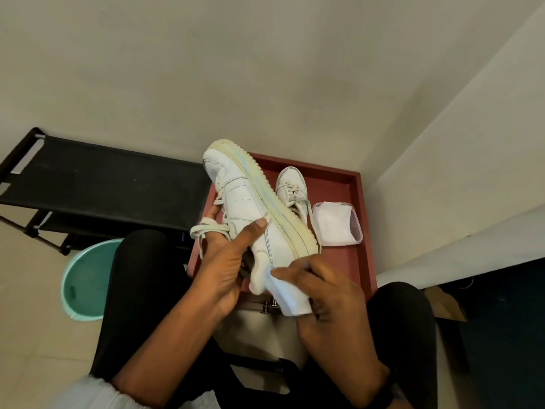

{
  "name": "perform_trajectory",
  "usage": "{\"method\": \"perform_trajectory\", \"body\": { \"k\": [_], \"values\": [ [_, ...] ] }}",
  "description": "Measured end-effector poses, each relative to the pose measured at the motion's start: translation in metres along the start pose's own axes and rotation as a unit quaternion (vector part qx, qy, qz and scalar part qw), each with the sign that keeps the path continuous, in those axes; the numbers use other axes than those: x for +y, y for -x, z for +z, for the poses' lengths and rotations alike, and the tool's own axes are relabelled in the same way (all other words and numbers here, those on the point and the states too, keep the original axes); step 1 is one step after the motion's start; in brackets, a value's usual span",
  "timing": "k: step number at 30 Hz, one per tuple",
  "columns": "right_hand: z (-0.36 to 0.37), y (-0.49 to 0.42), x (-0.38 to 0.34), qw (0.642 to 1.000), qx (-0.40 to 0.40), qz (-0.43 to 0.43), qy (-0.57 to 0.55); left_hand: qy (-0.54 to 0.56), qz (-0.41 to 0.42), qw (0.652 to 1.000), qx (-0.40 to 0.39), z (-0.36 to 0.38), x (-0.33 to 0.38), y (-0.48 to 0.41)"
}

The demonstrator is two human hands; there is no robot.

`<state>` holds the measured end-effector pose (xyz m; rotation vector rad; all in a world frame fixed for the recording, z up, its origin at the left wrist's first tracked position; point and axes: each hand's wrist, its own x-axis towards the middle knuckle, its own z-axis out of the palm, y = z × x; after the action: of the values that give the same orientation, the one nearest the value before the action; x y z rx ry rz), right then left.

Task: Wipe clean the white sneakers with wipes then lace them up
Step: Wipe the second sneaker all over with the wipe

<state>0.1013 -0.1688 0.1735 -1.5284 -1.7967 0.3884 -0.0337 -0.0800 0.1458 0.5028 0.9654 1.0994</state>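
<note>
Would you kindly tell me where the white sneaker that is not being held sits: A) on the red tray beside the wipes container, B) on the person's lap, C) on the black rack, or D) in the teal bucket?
A: the second sneaker sits on the red tray beside the container of wipes, while the left hand grips the other sneaker and the right hand holds a wipe.

The white leather sneaker has a yellowed cream ribbed sole streaked pale blue, and off-white laces. The second lace-up sneaker is white. The rectangular tray is brick red, the folded wipe white, the plastic bucket teal.
</note>
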Motion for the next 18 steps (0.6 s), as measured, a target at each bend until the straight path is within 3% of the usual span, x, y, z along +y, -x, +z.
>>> {"method": "perform_trajectory", "body": {
  "k": [3,6,10,15,18],
  "values": [
    [-0.021,-0.014,-0.001,0.987,0.042,0.061,-0.140,-0.029,-0.003,1.000,-0.009,-0.004,0.003,-0.003],
    [-0.036,-0.031,0.007,0.948,0.068,0.137,-0.279,-0.039,-0.035,0.997,-0.054,-0.002,0.010,0.001],
    [-0.037,-0.030,0.003,0.887,0.039,0.230,-0.398,0.052,-0.169,0.971,-0.158,-0.008,0.014,0.005],
    [-0.041,-0.013,0.004,0.870,0.036,0.280,-0.404,0.210,-0.211,0.928,-0.225,-0.009,0.010,0.005],
    [-0.042,-0.008,0.006,0.867,0.029,0.287,-0.407,0.203,-0.230,0.909,-0.283,-0.004,0.012,0.005]
  ]
}}
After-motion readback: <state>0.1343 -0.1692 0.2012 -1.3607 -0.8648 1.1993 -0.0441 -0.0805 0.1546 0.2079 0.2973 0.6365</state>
